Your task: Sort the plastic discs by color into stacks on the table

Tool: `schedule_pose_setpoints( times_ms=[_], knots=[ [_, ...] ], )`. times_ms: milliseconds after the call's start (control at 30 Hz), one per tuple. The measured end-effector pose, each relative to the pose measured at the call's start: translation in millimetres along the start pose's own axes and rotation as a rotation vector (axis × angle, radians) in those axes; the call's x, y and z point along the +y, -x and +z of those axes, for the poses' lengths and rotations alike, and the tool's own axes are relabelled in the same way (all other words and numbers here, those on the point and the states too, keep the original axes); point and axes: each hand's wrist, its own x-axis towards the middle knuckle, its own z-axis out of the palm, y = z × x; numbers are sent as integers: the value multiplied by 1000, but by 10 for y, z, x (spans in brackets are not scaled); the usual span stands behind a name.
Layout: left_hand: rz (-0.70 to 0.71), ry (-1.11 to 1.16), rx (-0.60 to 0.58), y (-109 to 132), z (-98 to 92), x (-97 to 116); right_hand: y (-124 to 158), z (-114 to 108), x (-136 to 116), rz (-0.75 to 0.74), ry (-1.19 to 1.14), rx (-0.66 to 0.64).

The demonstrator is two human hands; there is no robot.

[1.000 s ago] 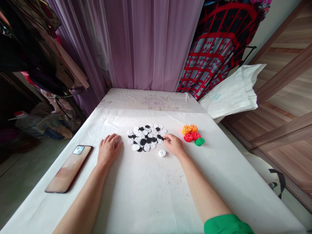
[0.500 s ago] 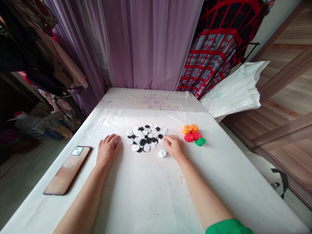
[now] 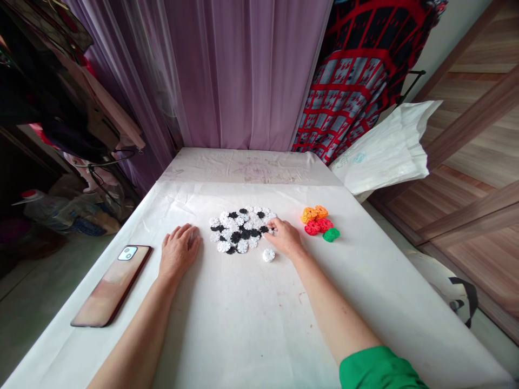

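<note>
My left hand lies flat on the table, left of a loose pile of black and white flower-shaped discs, its fingers slightly spread. At the pile's right edge is my right hand, with thumb and forefinger brought together at the discs; whatever lies between the fingertips is too small to make out. A small white stack of discs sits by itself just below the pile. Right of my right hand are orange discs, red discs and a green disc, grouped close together.
A phone lies face down on the white-covered table at the left. Beyond the far edge hangs a purple curtain. A white bag stands past the right edge, and clothes hang at the far left.
My right hand has moved slightly in over the pile's right edge, its fingertips now among the discs. My left hand stays in place. The view has shifted a little.
</note>
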Motion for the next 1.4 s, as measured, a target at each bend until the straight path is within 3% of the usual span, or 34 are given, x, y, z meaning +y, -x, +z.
schedule_pose_setpoints(
  times_ms=[167, 267, 400, 500, 767, 1167, 1400],
  knots=[
    [4, 8, 6, 0, -5, 4, -38, -253, -60, 22, 119, -58],
    [6, 12, 12, 1, -3, 1, 32, -313, 2, 44, 29, -55],
    [15, 16, 14, 4, 7, -4, 330, -188, 132, -48, -327, 42],
    [14, 21, 10, 6, 12, -5, 571, -55, 159, -129, -400, 137],
    [8, 31, 4, 7, 6, -6, 648, 45, 81, -200, -320, 158],
    [7, 33, 19, 9, 12, -2, 635, -49, 6, -193, -218, 104],
    [6, 16, -22, 3, -24, 8, 417, -180, -411, -96, 156, -115]
  ],
)
